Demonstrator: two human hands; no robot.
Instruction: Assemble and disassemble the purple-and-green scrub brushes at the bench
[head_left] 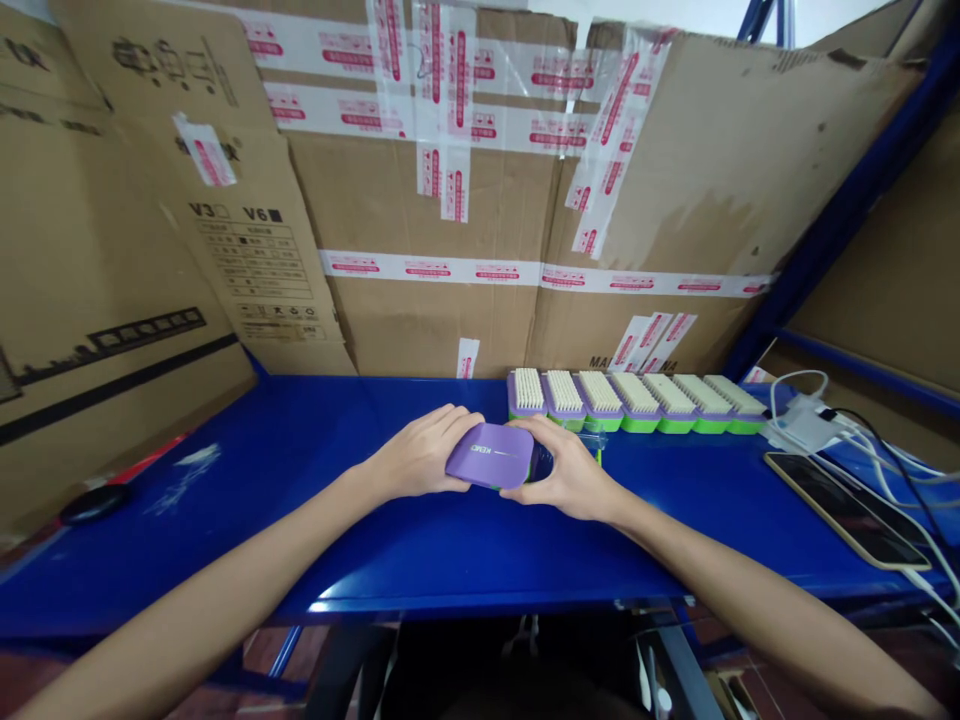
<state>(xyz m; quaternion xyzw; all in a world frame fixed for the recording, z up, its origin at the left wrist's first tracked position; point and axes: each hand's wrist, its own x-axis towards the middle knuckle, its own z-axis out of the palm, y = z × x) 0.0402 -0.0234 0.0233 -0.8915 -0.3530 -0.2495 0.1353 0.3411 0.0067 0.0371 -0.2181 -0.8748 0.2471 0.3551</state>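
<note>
Held level above the blue table (330,420) is a purple-and-green block (491,455) with rounded corners and pale lettering on its purple face. My left hand (424,452) is closed on its left end, thumb below and fingers over the edge. My right hand (566,468) grips the right end between thumb and curled fingers. A little green shows along the block's lower edge; its underside is hidden. Just behind my right hand is a clear plastic piece (594,438) with a green edge, partly covered by the hand.
Several purple-and-green brushes (637,400) with white bristles upward line the table's back right. A phone (847,510), white cables and a white charger (806,422) lie at the right. A black round object (94,503) sits far left. Taped cardboard (427,320) walls the back.
</note>
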